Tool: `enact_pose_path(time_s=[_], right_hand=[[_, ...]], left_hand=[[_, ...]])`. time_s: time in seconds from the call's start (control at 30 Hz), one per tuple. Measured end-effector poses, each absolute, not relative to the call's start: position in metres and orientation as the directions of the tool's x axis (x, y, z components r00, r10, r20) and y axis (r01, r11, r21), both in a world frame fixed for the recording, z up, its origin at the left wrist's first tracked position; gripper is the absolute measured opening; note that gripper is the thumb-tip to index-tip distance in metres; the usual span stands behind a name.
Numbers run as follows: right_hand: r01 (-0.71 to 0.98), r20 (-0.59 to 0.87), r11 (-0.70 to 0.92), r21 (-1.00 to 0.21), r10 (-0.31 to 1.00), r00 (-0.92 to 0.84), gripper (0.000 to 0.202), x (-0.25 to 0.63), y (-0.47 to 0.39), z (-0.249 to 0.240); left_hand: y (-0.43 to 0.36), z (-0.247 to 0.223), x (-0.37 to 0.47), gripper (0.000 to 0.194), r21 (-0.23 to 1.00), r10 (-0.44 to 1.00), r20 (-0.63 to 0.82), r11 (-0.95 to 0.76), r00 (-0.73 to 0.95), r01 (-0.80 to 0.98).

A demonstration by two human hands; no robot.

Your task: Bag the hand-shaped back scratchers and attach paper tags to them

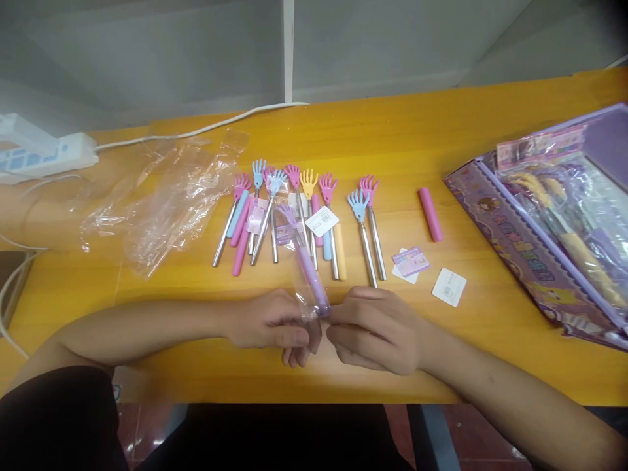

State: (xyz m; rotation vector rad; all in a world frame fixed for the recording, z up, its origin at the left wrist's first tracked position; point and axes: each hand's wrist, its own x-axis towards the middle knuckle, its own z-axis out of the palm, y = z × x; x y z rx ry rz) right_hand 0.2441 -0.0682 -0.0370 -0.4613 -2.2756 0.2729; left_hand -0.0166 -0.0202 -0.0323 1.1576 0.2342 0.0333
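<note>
I see clear bags [167, 203] beyond the left hand [277, 327], which is half-curled; can't tell if it grips. Bagged purple scratcher [311, 275] sits just beyond, between hands: claw points away, long axis leaning left. Right hand [375, 330] pinches its handle end. Pink tube [430, 214] beyond, rightward.

A purple back scratcher [312, 278] is inside a clear, shiny bag [301, 294], leaning left, near the frame's middle.

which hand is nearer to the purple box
Right. The right hand is left of the box; the left hand is farther left, beyond the right hand.
</note>
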Motion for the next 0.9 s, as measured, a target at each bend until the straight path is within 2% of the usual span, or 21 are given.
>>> enact_pose_path(time_s=[0.13, 0.27, 0.4, 0.57, 0.73, 0.9], right_hand=[[0.189, 0.678, 0.912, -0.364, 0.399, -0.618, 0.012, 0.246, -0.069, -0.034], [0.124, 0.666, 0.913, -0.388, 0.371, -0.647, 0.013, 0.246, -0.068, -0.027], [0.095, 0.668, 0.904, -0.416, 0.375, -0.643, 0.014, 0.244, -0.067, -0.028], [0.153, 0.656, 0.868, -0.473, 0.462, -0.597, 0.014, 0.245, -0.069, -0.033], [0.251, 0.56, 0.79, -0.56, 0.584, -0.588, 0.017, 0.246, -0.07, -0.036], [0.221, 0.507, 0.706, -0.673, 0.658, -0.557, 0.02, 0.241, -0.07, -0.044]], left_hand=[[-0.019, -0.039, -0.012, 0.05, 0.718, 0.098, -0.229, 0.689, 0.968, 0.1], [-0.017, -0.045, -0.009, 0.051, 0.605, 0.196, -0.269, 0.796, 0.943, 0.008], [-0.016, -0.043, -0.008, 0.046, 0.613, 0.306, -0.326, 0.789, 0.895, -0.046], [-0.014, -0.042, -0.008, 0.044, 0.623, 0.345, -0.327, 0.779, 0.879, -0.074], [-0.012, -0.048, -0.008, 0.046, 0.656, 0.277, -0.32, 0.754, 0.906, 0.001], [-0.01, -0.048, -0.008, 0.048, 0.724, 0.244, -0.295, 0.688, 0.924, 0.05]])
